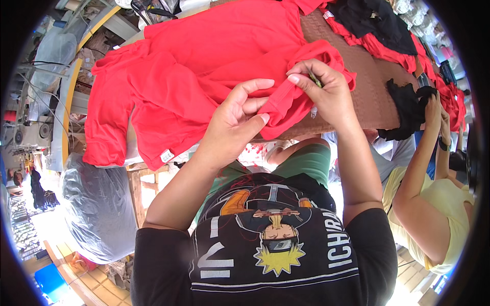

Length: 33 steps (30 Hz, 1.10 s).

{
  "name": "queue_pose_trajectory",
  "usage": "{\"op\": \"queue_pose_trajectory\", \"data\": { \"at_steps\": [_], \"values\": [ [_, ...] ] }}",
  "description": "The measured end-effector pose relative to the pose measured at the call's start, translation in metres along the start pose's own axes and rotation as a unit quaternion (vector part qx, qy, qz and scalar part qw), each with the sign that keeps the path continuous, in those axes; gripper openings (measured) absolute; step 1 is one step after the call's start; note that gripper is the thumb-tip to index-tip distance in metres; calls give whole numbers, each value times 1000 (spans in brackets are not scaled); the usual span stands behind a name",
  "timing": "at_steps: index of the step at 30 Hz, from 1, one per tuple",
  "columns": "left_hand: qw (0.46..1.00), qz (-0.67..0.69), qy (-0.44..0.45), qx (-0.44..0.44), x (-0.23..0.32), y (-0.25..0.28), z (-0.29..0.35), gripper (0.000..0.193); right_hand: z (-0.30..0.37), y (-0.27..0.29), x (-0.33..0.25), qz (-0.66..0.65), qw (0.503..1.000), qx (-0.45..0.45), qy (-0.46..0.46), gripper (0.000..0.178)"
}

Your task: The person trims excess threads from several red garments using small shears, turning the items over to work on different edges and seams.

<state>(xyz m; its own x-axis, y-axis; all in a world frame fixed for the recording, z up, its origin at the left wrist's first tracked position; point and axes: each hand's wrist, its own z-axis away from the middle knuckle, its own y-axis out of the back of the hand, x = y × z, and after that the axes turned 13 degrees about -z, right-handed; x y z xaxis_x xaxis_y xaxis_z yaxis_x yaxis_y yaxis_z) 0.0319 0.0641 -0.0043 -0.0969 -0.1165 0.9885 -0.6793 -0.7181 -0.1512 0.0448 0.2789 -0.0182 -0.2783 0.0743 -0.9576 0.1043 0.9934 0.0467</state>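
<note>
A red garment (204,56), apparently a T-shirt, lies spread and rumpled before me, one folded edge raised between my hands. My left hand (235,117) pinches this edge between thumb and fingers on its left side. Up at the right, the thumb and forefinger of my right hand (329,94) grip the same edge. A small slim tool (315,78), dark and yellowish, is tucked in the right palm; its kind is mostly hidden by the fingers. Near the garment's lower left edge, a white label (167,155) shows.
Beneath the garment is a table with a brown cloth (370,97). More red and black garments (372,23) lie at the far right. Beside me on the right, another person's hand (434,108) holds black fabric (406,109). A large plastic-wrapped bundle (99,206) stands at the left.
</note>
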Motion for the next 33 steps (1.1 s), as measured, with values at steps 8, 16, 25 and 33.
{"op": "queue_pose_trajectory", "data": {
  "at_steps": [8, 16, 25, 33],
  "values": [
    [998, -41, -4, 44, -7, -4, 2, 47, 5, -13, -10, 140, 981, 34, 133, 17],
    [982, -135, -9, 131, -2, -15, 7, 46, 28, -29, -33, 112, 986, -36, 120, 23],
    [952, -255, -84, 147, -10, -22, 9, 36, 31, -33, -31, 120, 984, -17, 133, 19],
    [978, -152, -29, 141, 1, -19, 6, 35, 37, -23, -37, -58, 998, -21, 32, 14]
  ]
}}
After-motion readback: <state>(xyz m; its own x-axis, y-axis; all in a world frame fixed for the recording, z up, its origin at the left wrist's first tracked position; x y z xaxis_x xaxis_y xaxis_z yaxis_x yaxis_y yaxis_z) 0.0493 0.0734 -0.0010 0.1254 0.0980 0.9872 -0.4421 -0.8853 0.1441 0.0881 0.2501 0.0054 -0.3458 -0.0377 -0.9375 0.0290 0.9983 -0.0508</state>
